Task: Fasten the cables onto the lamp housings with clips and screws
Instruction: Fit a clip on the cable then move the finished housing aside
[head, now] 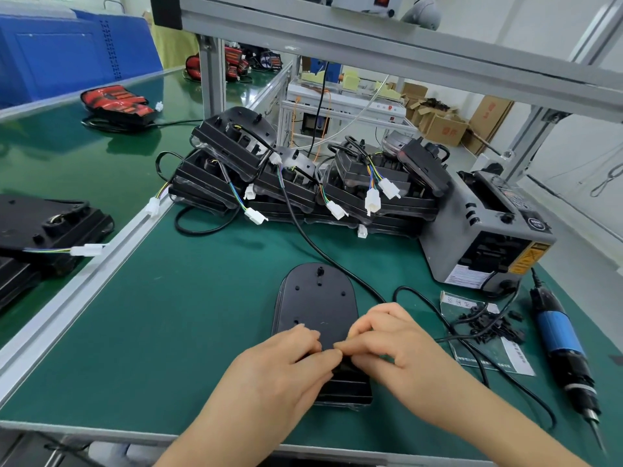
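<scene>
Both my hands, left hand (286,360) and right hand (391,342), curl and pinch a small black part (345,366) above the black oval plastic lamp housing (317,298) on the green table (168,332).

Green tabletop (168,332): items carried.
One lamp housing (317,298) is laid flat at front centre; stacked housings (286,183) are piled at rear; tape dispenser (488,237), bagged clips (488,326), electric screwdriver (561,338) and black cable (323,254) are placed rightward.
</scene>
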